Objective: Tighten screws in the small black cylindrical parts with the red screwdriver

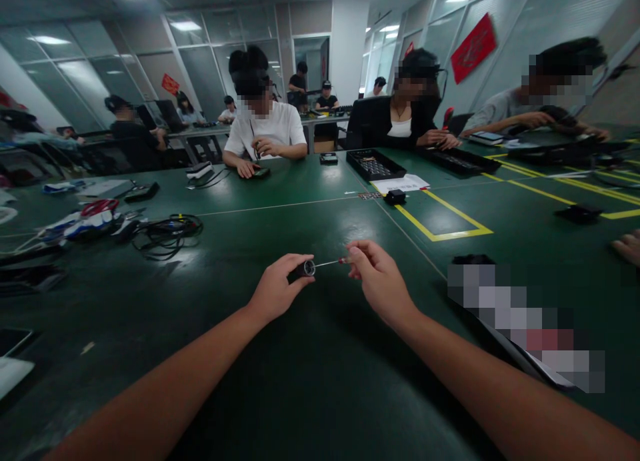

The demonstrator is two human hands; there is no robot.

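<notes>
My left hand [280, 284] grips a small black cylindrical part [307, 268] between thumb and fingers, its round open end turned to the right. In my right hand [377, 274] is a thin screwdriver [330, 263] with a reddish handle, pinched between thumb and fingers. The metal shaft points left, and its tip is at the open end of the cylinder. Whether the tip touches the inside is too small to tell. Both hands are held above the green table [300, 394].
Coiled black cables [167, 234] and a tangle of other items lie left. A pixelated object [525, 324] rests at the right. Farther back are a small black block [395, 196], yellow tape [460, 236] and black trays [375, 164]. Several people sit across the table.
</notes>
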